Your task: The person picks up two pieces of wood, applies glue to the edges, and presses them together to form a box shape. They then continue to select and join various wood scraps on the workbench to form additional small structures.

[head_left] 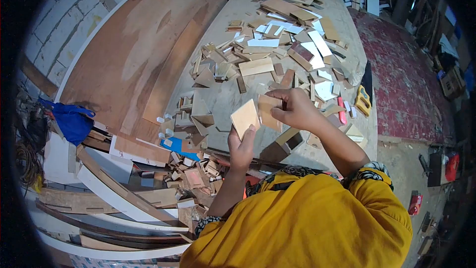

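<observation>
So, two flat wood pieces sit mid-frame, held above the near part of the bench point(225, 100). Left hand point(241, 150) is closed on the lower end of the left piece point(245, 118), thumb on its face. Right hand point(301, 110) pinches the right piece point(269, 111) at its right side, thumb and fingers nearly closed. Facing edges lie just beside each other; can't tell if they touch. Right piece's long axis runs roughly up-down in frame; left piece is slanted.
</observation>
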The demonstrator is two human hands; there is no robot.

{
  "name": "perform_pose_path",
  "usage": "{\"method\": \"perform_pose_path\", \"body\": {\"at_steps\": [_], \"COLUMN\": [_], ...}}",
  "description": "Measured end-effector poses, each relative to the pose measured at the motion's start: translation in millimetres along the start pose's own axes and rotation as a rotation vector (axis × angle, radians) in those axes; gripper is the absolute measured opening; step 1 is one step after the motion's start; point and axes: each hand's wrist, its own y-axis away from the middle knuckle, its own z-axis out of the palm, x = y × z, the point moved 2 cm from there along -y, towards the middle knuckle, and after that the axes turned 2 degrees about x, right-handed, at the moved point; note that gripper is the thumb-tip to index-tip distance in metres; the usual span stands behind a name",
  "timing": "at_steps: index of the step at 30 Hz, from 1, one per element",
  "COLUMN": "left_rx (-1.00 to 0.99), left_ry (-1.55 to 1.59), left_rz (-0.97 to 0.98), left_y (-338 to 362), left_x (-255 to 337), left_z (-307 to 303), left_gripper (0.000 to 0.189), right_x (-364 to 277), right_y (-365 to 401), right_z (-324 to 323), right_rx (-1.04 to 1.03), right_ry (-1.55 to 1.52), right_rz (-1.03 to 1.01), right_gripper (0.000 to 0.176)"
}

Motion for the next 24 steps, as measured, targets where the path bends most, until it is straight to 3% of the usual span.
{"method": "perform_pose_path", "body": {"at_steps": [17,19,24], "left_rx": [-0.021,-0.041,0.009], "left_ry": [0.043,-0.115,-0.095], "left_rz": [-0.023,0.035,-0.007], "left_y": [-2.3,-4.2,-4.8], "left_x": [-4.8,-6.9,-6.5], "left_z": [3.1,2.5,3.7], "left_gripper": [0.027,0.026,0.025], "right_x": [-4.3,-8.0,-11.7], "right_y": [-2.4,-1.9,-0.3], "right_z": [5.5,6.6,5.1], "right_rx": [0.040,0.033,0.034], "right_ry": [0.162,0.136,0.090], "right_rz": [-0.071,-0.077,-0.082], "right_gripper": [0.031,0.031,0.033]}}
